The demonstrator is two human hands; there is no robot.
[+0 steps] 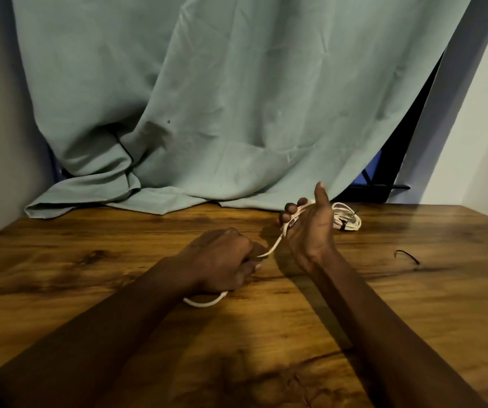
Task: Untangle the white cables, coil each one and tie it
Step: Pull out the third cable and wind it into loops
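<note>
A white cable [275, 242] runs taut between my two hands above the wooden table [89, 260]. My right hand [310, 228] is raised with its fingers curled round several turns of that cable, thumb pointing up. My left hand [222, 260] grips the cable's other stretch, and a loop of it [204, 301] hangs out below the wrist. Behind my right hand lies a second white cable [347, 220], coiled and bound with a dark tie, resting on the table.
A loose black tie [407, 256] lies on the table to the right. A pale green cloth [207, 113] hangs at the back and spills onto the table's far edge. A dark opening [384, 184] shows at the back right.
</note>
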